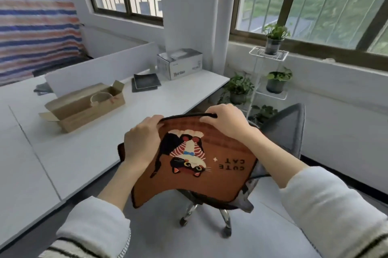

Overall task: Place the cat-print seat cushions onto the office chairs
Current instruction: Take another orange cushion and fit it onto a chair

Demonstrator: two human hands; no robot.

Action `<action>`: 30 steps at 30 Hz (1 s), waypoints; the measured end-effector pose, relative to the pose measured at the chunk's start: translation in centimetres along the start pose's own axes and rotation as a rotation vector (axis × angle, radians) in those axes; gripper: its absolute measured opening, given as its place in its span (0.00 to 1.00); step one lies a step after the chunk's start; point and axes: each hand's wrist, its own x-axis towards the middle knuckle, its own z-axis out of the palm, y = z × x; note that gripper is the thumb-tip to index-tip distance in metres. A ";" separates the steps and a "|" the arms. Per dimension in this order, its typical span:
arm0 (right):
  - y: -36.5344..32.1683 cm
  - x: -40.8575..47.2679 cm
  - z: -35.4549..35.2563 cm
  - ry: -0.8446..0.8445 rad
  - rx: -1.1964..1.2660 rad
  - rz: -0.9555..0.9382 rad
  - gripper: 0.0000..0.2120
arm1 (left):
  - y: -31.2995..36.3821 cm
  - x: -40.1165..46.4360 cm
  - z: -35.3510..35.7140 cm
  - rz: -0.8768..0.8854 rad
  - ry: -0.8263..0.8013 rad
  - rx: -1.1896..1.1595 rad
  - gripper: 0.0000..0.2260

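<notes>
A brown cat-print seat cushion (220, 178) with "CUTE CAT" lettering is held in the air over an office chair (287, 129), its print upside down to me. My left hand (142, 140) grips the cushion's far left edge. My right hand (226, 121) grips the far top edge, fingers curled over the black piping. The chair has a grey mesh back, and its chrome wheeled base (222, 222) shows below the cushion. The seat itself is hidden by the cushion.
A white desk (88, 152) runs along the left with an open cardboard box (84, 106), a white carton (180, 64) and dark mats (147, 82). A white plant stand (270, 81) with potted plants stands by the window wall behind the chair. Grey floor lies below.
</notes>
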 end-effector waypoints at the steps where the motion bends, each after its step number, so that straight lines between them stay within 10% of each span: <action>1: 2.1 2.9 -0.5 -0.012 0.027 0.051 0.13 | 0.2 3.0 1.3 -0.025 0.011 -0.006 0.09; 7: 10.5 13.4 0.4 -0.002 0.130 0.239 0.10 | 1.1 12.8 6.4 -0.114 -0.003 -0.154 0.11; 17: 20.5 27.3 6.5 0.008 -0.097 0.356 0.17 | -0.5 21.7 24.8 -0.251 -0.475 -0.336 0.13; 30: 38.0 27.6 24.9 -0.304 -0.013 0.997 0.17 | -0.7 25.7 53.3 0.209 -1.043 -0.075 0.14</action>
